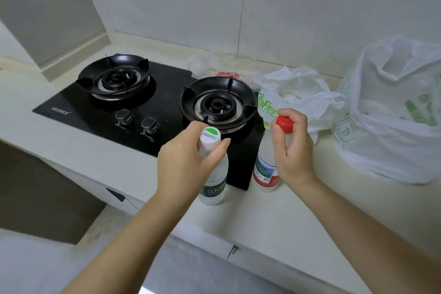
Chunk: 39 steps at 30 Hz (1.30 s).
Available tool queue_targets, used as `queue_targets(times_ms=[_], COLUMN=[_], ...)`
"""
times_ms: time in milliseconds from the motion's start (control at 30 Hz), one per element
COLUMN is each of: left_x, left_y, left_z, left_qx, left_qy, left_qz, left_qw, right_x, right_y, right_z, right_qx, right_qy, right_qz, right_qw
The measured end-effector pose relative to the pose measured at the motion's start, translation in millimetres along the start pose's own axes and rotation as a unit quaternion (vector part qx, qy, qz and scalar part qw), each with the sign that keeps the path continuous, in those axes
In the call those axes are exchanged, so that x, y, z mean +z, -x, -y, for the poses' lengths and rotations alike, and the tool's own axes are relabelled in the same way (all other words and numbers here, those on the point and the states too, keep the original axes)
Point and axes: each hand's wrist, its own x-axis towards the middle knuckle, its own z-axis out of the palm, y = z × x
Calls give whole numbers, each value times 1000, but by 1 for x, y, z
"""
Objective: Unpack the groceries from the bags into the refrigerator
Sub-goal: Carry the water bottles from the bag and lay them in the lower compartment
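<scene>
Two water bottles stand upright on the pale counter (pixel 274 219) near the stove's right corner. My left hand (pixel 183 164) grips the neck of the bottle with the white-and-green cap (pixel 213 186). My right hand (pixel 294 150) holds the neck of the bottle with the red cap and red label (pixel 265 172). Behind them lie white plastic grocery bags: a crumpled one with green print (pixel 298 95) and a larger, fuller one (pixel 391 112) at the right. The refrigerator is not in view.
A black two-burner gas stove (pixel 100 112) with two knobs fills the counter's left half. A clear plastic bag with something red (pixel 214 67) lies behind the right burner. Tiled wall runs along the back. The counter's front edge drops to the floor at lower left.
</scene>
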Motion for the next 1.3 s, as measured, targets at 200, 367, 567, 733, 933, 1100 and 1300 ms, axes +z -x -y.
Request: queue_targets(times_ms=[200,367,567,733,933,1100,1300], left_x=[5,12,34,66,86,93,98], left_y=[10,25,55,73,65,69,70], left_z=[6,8,26,38,41,42,46], left_qx=[-22,-13,-56,-113,-220,-239,-260], left_qy=[47,83,104,182,229,221,213], left_qz=[-39,-84,-114,-69,-66,-93,-98], left_qw=[998,993,986,974,946,941,937], right_x=[-2,-3,-10,1,11,18,20], right_y=[9,14,32,58,62,70,74], right_z=[3,6,-5,-17,-48,-58,-60], right_qx=[19,29,113,202,256,258,261], right_qy=[-18,-27,-136,-177,-121,-116,-92], right_qz=[-9,-16,15,48,26,11,0], right_qw=[1000,999,984,962,959,959,961])
